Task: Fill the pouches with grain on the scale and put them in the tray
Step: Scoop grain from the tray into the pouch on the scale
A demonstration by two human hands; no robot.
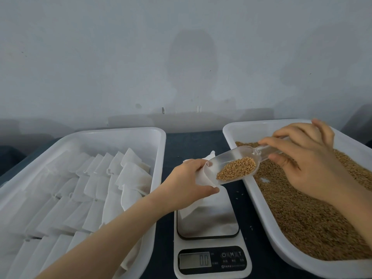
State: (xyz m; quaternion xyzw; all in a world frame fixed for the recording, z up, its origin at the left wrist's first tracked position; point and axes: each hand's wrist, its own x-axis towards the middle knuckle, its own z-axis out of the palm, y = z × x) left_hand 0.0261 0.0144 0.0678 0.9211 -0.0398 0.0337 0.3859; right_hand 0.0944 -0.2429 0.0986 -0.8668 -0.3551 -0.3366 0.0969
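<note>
A dark tabletop (pixel 193 143) is being used. Leftmost, flat white pouches (pixel 96 178) are being kept in a white plastic tray (pixel 120 130). Over the steel scale (pixel 213 220), a white fabric pouch (pixel 203 177) is being gripped open by the left hand (pixel 187 178); a clear grain-laden scoop (pixel 239 164) is being pinched by the right hand (pixel 308 158). Slow tipping is advised.

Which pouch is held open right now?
The pouch gripped by the left hand above the scale, scoop at its mouth; the rest lie in the left tray.
</note>
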